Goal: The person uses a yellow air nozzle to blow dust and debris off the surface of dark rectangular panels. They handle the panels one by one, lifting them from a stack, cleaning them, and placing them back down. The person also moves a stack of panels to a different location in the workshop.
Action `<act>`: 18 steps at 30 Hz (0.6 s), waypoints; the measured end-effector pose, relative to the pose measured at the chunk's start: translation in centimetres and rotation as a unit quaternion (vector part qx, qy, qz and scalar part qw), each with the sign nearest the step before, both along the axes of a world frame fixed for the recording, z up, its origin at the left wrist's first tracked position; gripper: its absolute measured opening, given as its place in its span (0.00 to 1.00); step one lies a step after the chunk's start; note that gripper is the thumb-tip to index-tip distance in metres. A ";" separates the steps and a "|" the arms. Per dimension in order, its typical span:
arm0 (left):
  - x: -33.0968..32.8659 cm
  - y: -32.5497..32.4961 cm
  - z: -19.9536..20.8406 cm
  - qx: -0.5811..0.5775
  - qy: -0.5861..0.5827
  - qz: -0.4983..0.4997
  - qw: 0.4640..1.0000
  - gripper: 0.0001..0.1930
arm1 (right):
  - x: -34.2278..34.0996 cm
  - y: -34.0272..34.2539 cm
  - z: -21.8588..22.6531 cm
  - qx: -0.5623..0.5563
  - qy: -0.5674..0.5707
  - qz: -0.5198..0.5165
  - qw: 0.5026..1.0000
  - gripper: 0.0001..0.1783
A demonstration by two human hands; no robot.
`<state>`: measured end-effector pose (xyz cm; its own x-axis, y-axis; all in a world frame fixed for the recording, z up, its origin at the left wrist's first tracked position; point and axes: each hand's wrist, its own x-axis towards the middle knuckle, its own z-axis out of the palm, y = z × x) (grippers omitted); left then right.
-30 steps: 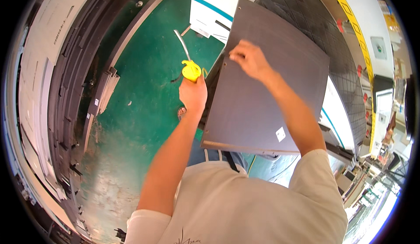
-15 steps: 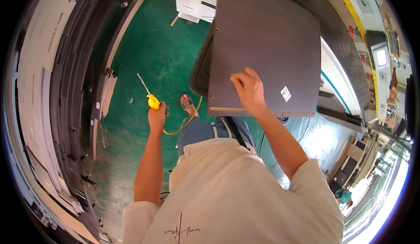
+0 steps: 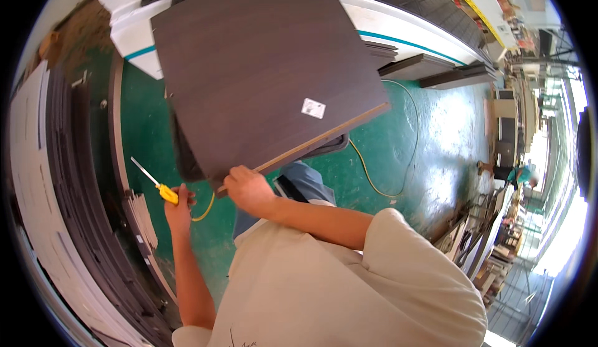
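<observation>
My left hand (image 3: 180,205) is closed around a yellow air blow gun (image 3: 167,194), whose long thin metal nozzle points away and to the left. A yellow hose (image 3: 205,213) trails from it toward the panel. In front of me lies a large dark brown panel (image 3: 261,67) with a small white label (image 3: 313,108) near its front edge. At the panel's near left corner is my right hand (image 3: 249,188), its fingers bent over the edge and closed. Its palm side is hidden, so anything small in the fingers does not show. Small fittings or holes dot the panel's left edge.
Dark and white boards (image 3: 68,179) stand stacked along the left. A black support (image 3: 333,145) shows under the panel. Behind it are white panels with a teal stripe (image 3: 411,39). More dark boards (image 3: 423,67) lie at right; another person (image 3: 522,176) is far off.
My right hand has come down and left from above the panel to its near left corner. The view has turned, so the panel appears tilted. My left hand keeps hold of the blow gun.
</observation>
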<state>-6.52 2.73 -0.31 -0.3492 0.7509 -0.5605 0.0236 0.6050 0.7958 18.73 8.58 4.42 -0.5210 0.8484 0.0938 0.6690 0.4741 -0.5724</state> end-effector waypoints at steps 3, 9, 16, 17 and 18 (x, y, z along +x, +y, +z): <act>3.1 1.5 3.8 -0.036 0.017 -0.051 0.998 0.18 | 9.1 3.1 0.1 0.015 -0.002 -0.105 0.994 0.06; 9.1 1.5 5.3 -0.113 0.048 -0.060 0.991 0.21 | 33.0 9.4 -0.8 0.064 -0.059 -0.379 0.921 0.04; 10.9 2.4 5.5 -0.188 0.087 -0.007 0.978 0.26 | 48.9 15.6 1.9 0.008 -0.041 -0.336 0.941 0.04; 10.8 2.0 5.4 -0.203 0.087 0.010 0.975 0.26 | 48.7 16.3 2.3 0.027 -0.039 -0.240 0.970 0.05; 11.1 2.0 5.4 -0.202 0.095 0.034 0.974 0.26 | 48.0 17.0 2.6 0.049 -0.034 -0.143 0.988 0.07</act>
